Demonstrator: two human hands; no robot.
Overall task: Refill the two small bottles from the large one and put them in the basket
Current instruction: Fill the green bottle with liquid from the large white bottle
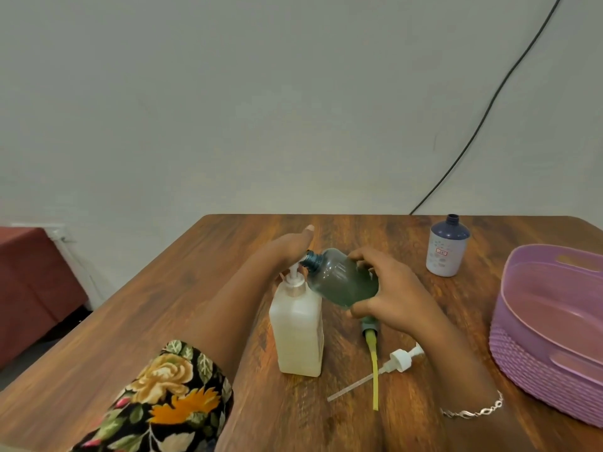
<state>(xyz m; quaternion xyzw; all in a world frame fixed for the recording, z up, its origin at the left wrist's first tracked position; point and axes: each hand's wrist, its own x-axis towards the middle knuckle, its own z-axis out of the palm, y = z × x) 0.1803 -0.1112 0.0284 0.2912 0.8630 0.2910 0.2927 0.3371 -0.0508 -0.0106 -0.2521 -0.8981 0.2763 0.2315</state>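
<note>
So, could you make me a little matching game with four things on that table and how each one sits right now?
Things:
1. large white bottle
2. teal bottle
3. blue-topped bottle
4. spare white pump

States:
a. lying on the table
b. tilted, held by the right hand
c. upright and uncapped near the purple basket
d. upright, its pump head under the left hand

Pairs: 1-d, 2-b, 3-c, 4-a.
</note>
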